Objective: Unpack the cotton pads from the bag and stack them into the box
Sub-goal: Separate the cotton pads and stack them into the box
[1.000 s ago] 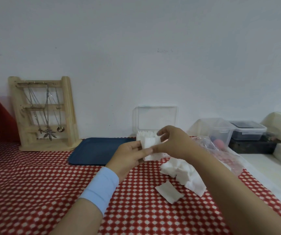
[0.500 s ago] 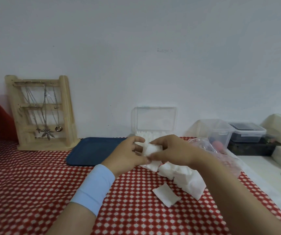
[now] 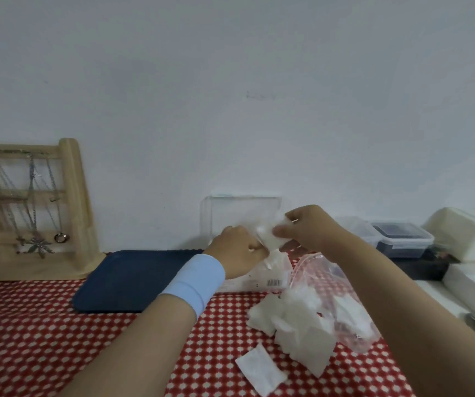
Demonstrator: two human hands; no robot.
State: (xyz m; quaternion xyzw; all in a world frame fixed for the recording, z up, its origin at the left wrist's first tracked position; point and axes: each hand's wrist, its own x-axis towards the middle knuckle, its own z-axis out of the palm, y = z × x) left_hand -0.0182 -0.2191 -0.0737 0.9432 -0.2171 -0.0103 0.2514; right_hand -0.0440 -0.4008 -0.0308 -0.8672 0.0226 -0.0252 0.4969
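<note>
Checked tablecloth [image 3: 44, 339] under tray [image 3: 127, 282], pads [image 3: 296, 325]

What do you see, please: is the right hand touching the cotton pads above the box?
Touching: the head view shows the right hand pinching the cotton pads, thumb against them.

tablecloth [image 3: 44, 339] red-white checked | tray [image 3: 133, 282] navy | wristband [image 3: 193, 279] light blue (plain) | pads [image 3: 302, 330] white

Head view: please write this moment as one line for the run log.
phase: stacking | left hand: holds cotton pads | right hand: pinches same pads | place: over open box | waiting: pile of pads by bag
</note>
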